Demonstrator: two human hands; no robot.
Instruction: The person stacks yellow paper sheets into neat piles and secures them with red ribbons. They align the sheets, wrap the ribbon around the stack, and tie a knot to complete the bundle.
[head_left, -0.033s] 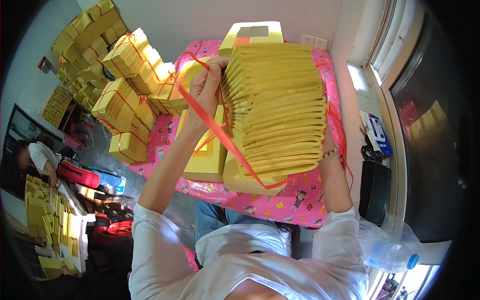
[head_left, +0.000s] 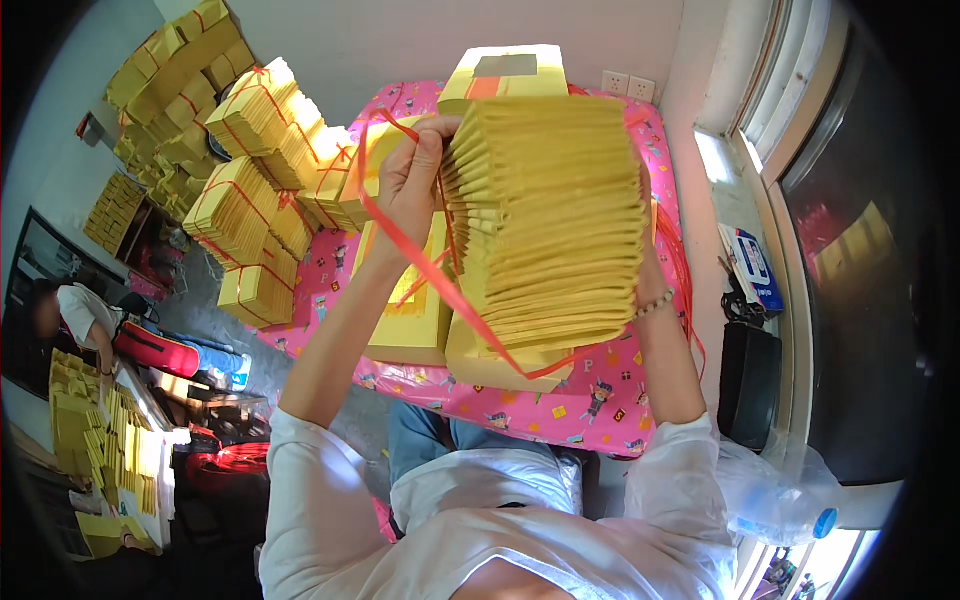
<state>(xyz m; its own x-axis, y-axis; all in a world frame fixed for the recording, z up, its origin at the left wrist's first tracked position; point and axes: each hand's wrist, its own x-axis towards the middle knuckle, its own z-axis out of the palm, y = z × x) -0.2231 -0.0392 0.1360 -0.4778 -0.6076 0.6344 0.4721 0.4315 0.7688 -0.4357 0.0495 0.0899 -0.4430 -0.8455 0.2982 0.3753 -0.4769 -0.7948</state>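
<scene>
A tall stack of yellow folded paper sheets (head_left: 550,220) stands on edge in front of me, above the pink table. My left hand (head_left: 415,180) pinches a red plastic ribbon (head_left: 470,315) at the stack's upper left corner. The ribbon runs diagonally down the stack's left side and under its bottom edge. My right hand (head_left: 650,265) presses against the stack's right side and is mostly hidden behind it; a bead bracelet shows at the wrist. Flat yellow boxes (head_left: 410,320) lie on the table below the stack.
A pink patterned cloth covers the table (head_left: 600,405). Tied yellow bundles (head_left: 250,200) pile up at the table's left and against the far wall. Another person (head_left: 70,310) works at lower left. A black box (head_left: 750,380) and a plastic bottle (head_left: 790,500) sit by the window at right.
</scene>
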